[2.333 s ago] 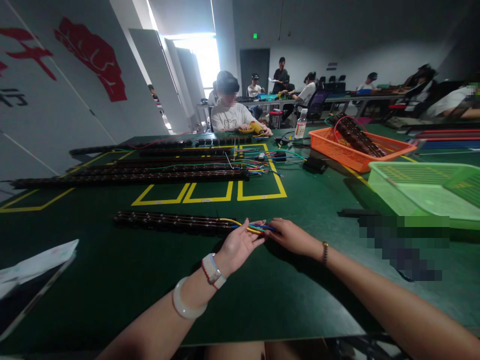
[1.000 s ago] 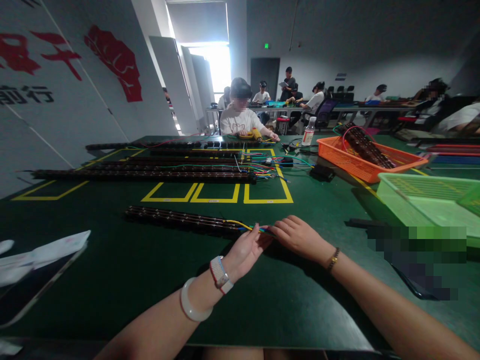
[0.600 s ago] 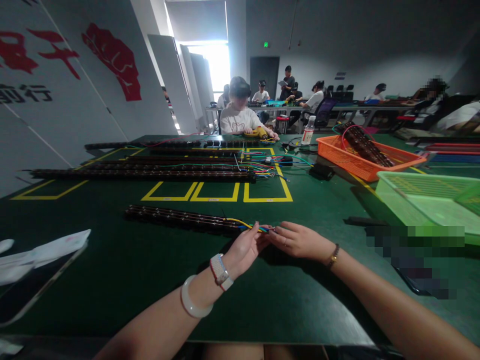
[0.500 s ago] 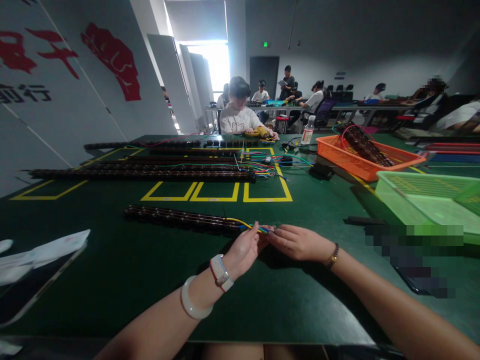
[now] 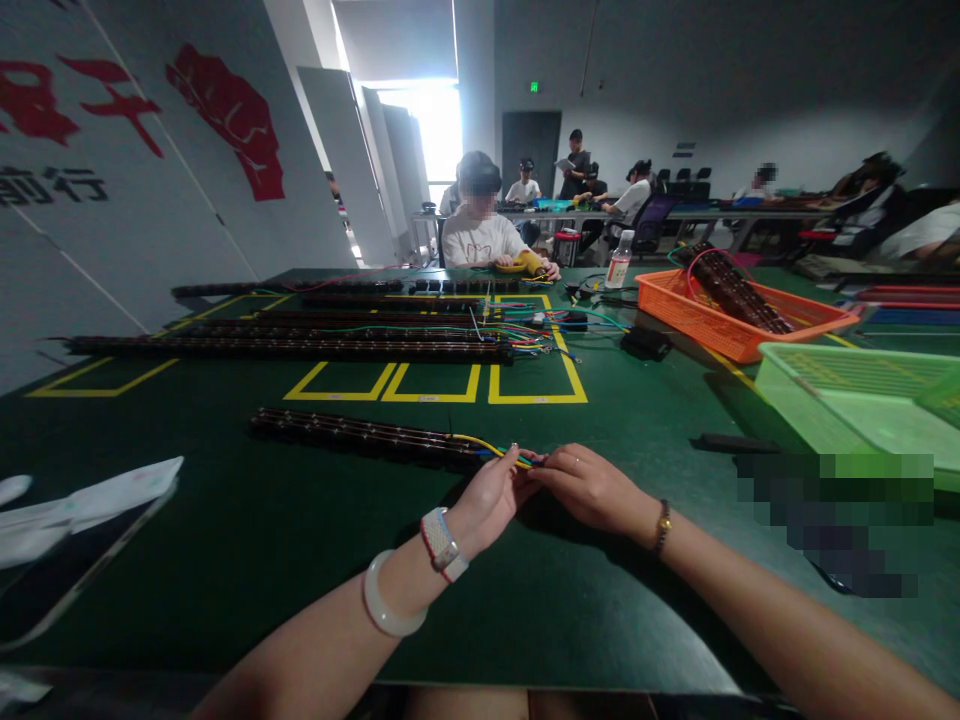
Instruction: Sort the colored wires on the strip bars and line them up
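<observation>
A long dark wiring bundle (image 5: 360, 432) lies on the green table, its sheathed body stretching off to the left. Yellow, green and blue wires (image 5: 474, 441) come out of its right end. Those wires are pinched in my left hand (image 5: 491, 495), which wears a watch and a pale bangle. Close beside it, my right hand (image 5: 589, 485) has its fingers closed on the same wires nearer their tips. The wire ends are hidden by my right fingers.
Several more dark bundles (image 5: 300, 347) lie across the table beyond. An orange basket (image 5: 697, 318) holds another bundle, with a light green basket (image 5: 847, 375) nearer. A bottle (image 5: 619, 262) stands behind. Opposite sits a person (image 5: 480, 235) holding something yellow. A phone (image 5: 90, 560) lies at left.
My right hand has turned slightly and its knuckles have risen a little at the wires. My left hand keeps its grip, and the bundle stays in place.
</observation>
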`<state>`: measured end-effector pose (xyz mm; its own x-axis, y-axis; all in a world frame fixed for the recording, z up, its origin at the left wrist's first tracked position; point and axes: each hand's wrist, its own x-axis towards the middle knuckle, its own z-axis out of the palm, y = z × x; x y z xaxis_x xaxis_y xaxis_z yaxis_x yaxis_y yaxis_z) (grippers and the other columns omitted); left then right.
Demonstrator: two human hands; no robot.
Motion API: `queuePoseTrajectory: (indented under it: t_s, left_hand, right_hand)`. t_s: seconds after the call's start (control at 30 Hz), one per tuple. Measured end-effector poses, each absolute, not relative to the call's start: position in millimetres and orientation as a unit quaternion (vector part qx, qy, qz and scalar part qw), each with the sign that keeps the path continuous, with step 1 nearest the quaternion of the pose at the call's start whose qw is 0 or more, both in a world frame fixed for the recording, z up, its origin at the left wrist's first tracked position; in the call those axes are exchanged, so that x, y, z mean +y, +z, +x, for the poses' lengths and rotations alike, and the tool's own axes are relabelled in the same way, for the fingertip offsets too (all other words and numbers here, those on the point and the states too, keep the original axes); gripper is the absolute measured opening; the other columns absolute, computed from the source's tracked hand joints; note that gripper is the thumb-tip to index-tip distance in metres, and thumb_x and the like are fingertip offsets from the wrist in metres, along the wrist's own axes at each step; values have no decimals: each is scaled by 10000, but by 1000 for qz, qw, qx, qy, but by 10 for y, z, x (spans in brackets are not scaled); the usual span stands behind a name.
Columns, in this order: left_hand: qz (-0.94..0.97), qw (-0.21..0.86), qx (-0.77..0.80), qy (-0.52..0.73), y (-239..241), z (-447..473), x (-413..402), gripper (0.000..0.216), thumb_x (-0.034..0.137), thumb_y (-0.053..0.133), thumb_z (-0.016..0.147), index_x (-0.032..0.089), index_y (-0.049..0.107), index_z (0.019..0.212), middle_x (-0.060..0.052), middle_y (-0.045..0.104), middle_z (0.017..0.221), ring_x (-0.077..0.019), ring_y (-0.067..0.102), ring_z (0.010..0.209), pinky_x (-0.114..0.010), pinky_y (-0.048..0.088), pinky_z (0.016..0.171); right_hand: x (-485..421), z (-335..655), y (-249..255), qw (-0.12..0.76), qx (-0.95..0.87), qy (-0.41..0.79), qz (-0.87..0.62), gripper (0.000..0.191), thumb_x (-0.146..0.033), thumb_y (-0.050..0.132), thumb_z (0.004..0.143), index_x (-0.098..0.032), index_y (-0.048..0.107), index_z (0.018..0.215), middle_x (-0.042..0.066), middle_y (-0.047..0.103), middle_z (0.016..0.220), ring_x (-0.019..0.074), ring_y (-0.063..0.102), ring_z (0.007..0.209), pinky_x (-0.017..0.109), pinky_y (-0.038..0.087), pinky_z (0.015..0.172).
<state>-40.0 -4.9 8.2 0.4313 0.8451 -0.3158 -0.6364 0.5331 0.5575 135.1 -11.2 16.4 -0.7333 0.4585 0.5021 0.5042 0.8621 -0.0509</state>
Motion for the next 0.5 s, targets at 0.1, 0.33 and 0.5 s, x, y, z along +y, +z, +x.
queuePoseTrajectory:
  t_s: [0.1,0.33,0.5]
  left_hand:
    - [179,818,295,460,84,-395,-56,171,195,469,887,107,571,782,-77,638,778,-145,624,774,-328,475,875]
    - [212,810,297,458,70,-409,-82,115,203,563,841,120,555,920,-139,629,1057,-221,605,1015,-421,438,959]
    - [226,800,312,461,48,-412,-103,114,185,575,833,109,560,917,-150,607,1112,-220,591,1050,-409,419,993]
  right_hand:
    - [-86,1322,163,303,-877,114,-354,217,-180,466,895,-178,625,1042,75,647,893,163,592,814,305,502,732]
    - [-1,1365,177,333,-764,292,-470,147,-279,589,828,-200,659,930,19,699,853,150,646,760,250,498,680]
    - [-11,1340,187,333,-772,198,-503,71,-233,605,822,-214,670,842,-1,705,802,146,650,730,234,479,659]
